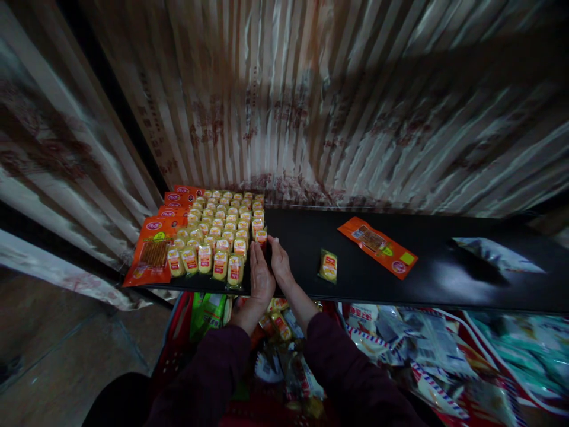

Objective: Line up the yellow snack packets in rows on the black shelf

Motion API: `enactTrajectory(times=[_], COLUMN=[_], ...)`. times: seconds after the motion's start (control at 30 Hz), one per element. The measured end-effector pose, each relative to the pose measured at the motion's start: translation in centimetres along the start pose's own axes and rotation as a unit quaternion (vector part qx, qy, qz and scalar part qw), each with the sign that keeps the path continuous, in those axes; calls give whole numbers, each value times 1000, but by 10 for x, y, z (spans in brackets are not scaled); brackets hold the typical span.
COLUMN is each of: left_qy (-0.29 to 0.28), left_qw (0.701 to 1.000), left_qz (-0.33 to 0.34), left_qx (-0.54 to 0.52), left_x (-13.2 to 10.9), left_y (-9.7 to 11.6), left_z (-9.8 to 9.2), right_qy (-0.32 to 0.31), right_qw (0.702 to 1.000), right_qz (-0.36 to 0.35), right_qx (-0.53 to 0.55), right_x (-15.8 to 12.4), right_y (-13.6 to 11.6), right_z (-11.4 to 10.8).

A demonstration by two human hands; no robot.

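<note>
Small yellow wrapped cakes [216,230] stand upright in close rows on the left part of the black shelf [297,267]. At the right end of these rows, a wrapped cake [261,236] sits between the fingertips of both my hands. My left hand [261,277] is on its near left side, fingers straight and together. From the right, my right hand [281,262] faces it with its fingers bent slightly inward. The lower part of this cake is hidden by my hands. A single wrapped cake [328,265] lies apart, right of my hands.
Orange snack packets [150,249] stand at the shelf's left end. Another orange packet [377,246] and a white-blue packet [495,255] lie to the right. Below the shelf are red baskets [171,338] with mixed packaged snacks. A pleated, printed sheet [288,118] hangs behind.
</note>
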State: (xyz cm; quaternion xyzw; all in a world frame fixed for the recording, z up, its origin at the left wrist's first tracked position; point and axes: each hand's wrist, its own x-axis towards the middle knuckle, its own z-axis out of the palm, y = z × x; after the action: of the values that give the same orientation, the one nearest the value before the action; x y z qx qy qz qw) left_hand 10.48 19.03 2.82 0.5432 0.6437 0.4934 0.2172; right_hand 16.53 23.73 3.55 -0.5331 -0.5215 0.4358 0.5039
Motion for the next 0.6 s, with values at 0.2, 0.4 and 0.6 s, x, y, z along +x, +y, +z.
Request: enactTrajectory(times=[0.2, 0.4, 0.6], left_qy=[-10, -18, 2], left_qw=[1000, 999, 999], left_qz=[-6, -3, 19], left_qx=[-6, -31, -34], left_x=[1, 6, 11], left_y=[0, -4, -6], left_z=[-7, -10, -13], right_qy=[-22, -15, 6], right_qw=[1000, 999, 999], right_qz=[6, -13, -25], right_qx=[-15, -27, -24], right_x=[-2, -2, -6], right_y=[-8, 0, 4], right_z=[4, 9, 14])
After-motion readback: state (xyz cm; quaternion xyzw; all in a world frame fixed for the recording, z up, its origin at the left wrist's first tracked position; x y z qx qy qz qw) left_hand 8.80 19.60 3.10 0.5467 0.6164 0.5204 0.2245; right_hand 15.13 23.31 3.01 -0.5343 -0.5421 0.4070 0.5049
